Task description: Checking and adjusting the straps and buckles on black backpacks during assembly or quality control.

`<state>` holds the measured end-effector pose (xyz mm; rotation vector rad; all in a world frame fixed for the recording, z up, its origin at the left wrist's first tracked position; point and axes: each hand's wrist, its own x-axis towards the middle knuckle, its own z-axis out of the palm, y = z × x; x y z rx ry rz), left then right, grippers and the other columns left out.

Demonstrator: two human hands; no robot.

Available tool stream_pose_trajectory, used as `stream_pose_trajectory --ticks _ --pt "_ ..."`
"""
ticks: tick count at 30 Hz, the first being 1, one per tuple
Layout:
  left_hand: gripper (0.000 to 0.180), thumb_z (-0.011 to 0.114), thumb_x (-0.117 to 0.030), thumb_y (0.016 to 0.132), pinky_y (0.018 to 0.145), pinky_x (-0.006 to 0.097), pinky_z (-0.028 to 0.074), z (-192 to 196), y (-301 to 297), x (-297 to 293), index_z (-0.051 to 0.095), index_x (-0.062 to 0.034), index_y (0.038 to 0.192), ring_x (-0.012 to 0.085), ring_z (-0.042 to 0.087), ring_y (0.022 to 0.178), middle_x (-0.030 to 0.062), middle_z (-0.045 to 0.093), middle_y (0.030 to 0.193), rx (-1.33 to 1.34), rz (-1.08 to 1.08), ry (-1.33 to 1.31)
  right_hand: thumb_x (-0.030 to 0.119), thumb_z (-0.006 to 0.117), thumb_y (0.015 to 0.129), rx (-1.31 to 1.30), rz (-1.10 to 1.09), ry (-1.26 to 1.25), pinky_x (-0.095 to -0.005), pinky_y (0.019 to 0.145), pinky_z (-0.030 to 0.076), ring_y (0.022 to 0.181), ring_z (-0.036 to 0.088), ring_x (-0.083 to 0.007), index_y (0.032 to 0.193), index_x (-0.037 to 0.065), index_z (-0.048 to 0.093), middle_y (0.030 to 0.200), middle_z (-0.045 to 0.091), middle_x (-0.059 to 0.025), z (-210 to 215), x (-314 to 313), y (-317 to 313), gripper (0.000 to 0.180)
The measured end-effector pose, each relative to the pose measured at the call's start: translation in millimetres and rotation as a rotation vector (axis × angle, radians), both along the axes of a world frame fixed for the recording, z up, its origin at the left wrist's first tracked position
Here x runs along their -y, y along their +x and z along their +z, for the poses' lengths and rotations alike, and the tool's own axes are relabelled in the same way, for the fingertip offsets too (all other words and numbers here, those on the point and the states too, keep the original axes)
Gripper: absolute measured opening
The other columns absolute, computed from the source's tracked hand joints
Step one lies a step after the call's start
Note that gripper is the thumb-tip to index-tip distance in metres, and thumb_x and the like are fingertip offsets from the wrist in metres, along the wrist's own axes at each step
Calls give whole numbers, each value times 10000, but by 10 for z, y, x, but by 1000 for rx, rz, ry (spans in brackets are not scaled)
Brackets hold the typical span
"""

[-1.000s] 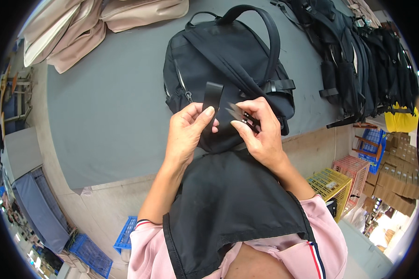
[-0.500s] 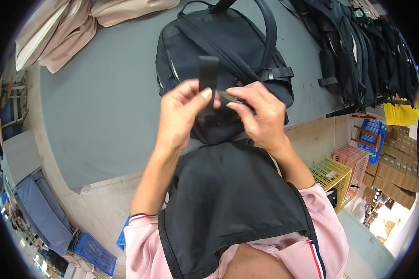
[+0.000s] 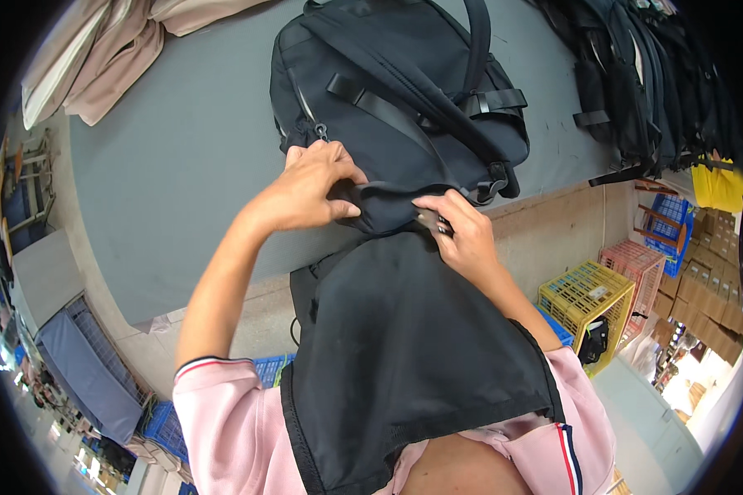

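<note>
Both hands pinch the near edge of the black backpack lying on the grey table: left hand and right hand with grips pressed on fabric. Best to keep the fabric taut and fingers near the zipper pull.

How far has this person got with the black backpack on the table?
The black backpack already lies flat on the grey table, its side zipper looking closed. In hand: the left hand and right hand pinch its near bottom edge. How much remains cannot be judged; more dark bags lie stacked to the right.
</note>
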<state>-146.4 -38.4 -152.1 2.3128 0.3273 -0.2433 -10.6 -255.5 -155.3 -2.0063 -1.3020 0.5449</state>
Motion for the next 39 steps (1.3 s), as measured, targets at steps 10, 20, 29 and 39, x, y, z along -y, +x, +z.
stream_pose_trajectory --ticks 10,20,29,39 --pt "209 717 -115 722 766 346 411 102 452 224 564 -12 822 249 519 835 60 563 796 311 -229 -258 102 770 690 -9 -224 212 -284 516 436 611 538 -174 944 38 634 766 500 -66 349 99 -27 295" --pt "199 665 -145 809 536 240 354 -5 764 767 522 -9 785 62 387 576 -8 483 612 207 450 -704 209 795 688 -23 -401 242 -259 558 355 640 444 -139 867 17 621 762 460 -41 205 289 151 315" --pt "210 620 -164 851 533 249 338 -152 697 741 542 11 766 58 393 589 -17 486 618 -31 383 -733 107 748 714 -178 -358 181 -237 573 363 652 449 -115 880 22 617 766 468 -19 31 437 111 228" --pt "115 546 -105 914 677 205 454 -193 709 765 589 -7 872 60 563 726 34 652 828 -86 368 -765 107 721 696 232 -176 -20 -305 576 462 648 579 -221 967 93 613 828 534 -50 500 461 211 292"
